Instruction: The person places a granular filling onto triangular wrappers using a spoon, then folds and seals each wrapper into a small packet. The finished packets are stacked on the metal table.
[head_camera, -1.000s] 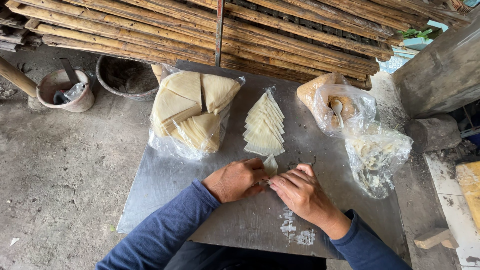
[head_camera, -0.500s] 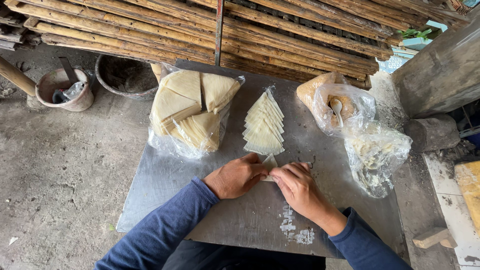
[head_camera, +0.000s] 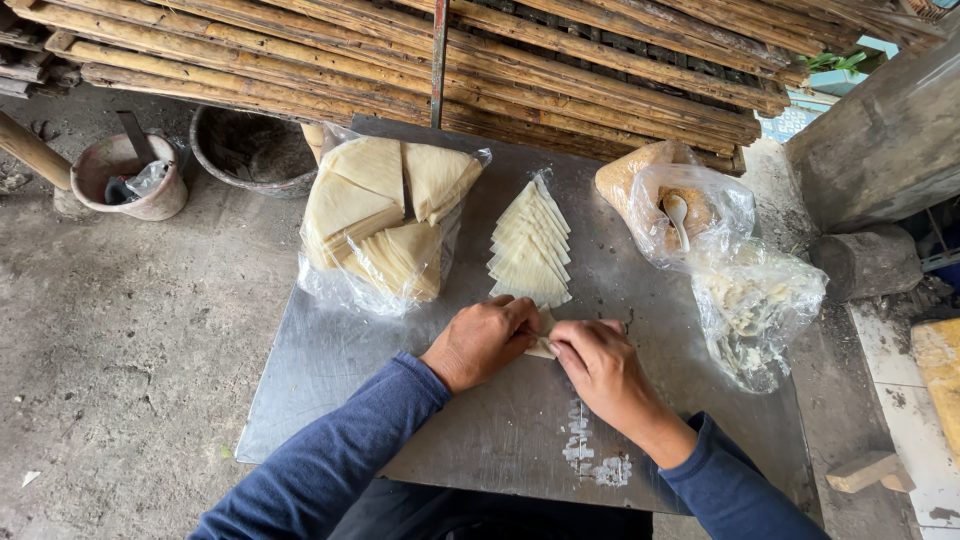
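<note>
Together, both hands pinch one thin pale pastry wrapper piece (head_camera: 543, 345) on the grey metal tabletop (head_camera: 330, 370).

Left hand (head_camera: 482, 340) and right hand (head_camera: 598, 362) meet over it, fingertips closed on its edges. It looks light, soft and easy to tear, so holding near the edge seems safest. It lies just below the fanned stack of pale triangular wrappers (head_camera: 530, 245).

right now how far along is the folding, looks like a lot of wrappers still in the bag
Done: a fanned row of folded pale triangles lies on the metal table. In hand: the left hand and right hand pinch one small pale piece between them. Left: stacks of wrappers sit in the open plastic bag, and the filling bag with a spoon looks far from empty.
</note>
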